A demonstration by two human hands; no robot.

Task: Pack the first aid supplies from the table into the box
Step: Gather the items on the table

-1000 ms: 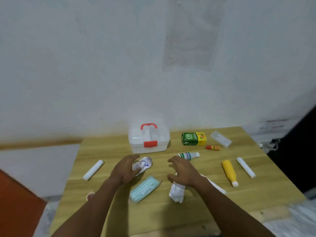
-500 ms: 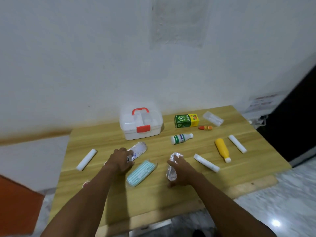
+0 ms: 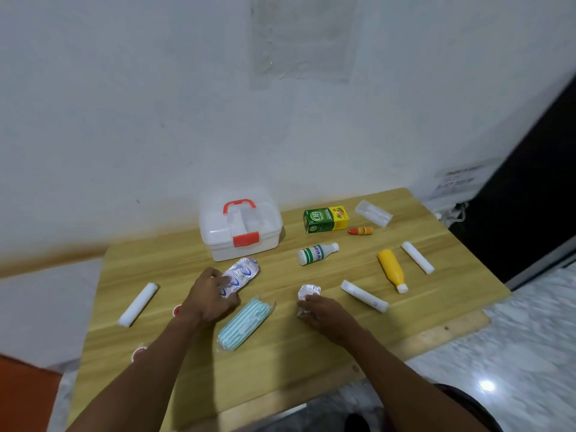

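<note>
A clear plastic box (image 3: 241, 227) with a red handle and latch stands shut at the table's back. My left hand (image 3: 210, 297) rests on a silver pill blister pack (image 3: 241, 274) just in front of the box. My right hand (image 3: 321, 313) closes over a crumpled silver foil packet (image 3: 308, 291). A striped teal mask pack (image 3: 244, 324) lies between my hands. Elsewhere lie a green-and-white bottle (image 3: 316, 253), a yellow bottle (image 3: 391, 269), a green carton (image 3: 325, 219) and three white rolls (image 3: 138, 304) (image 3: 364, 295) (image 3: 417, 257).
The wooden table (image 3: 280, 363) stands against a white wall. A small orange tube (image 3: 361, 231) and a clear wrapped pack (image 3: 373, 212) lie at the back right. Two small red round items (image 3: 177, 310) (image 3: 138, 353) sit near my left forearm. Tiled floor shows on the right.
My left hand has settled on the blister pack and my right hand has closed on the foil packet. The camera has tilted down and drawn back from the table.
</note>
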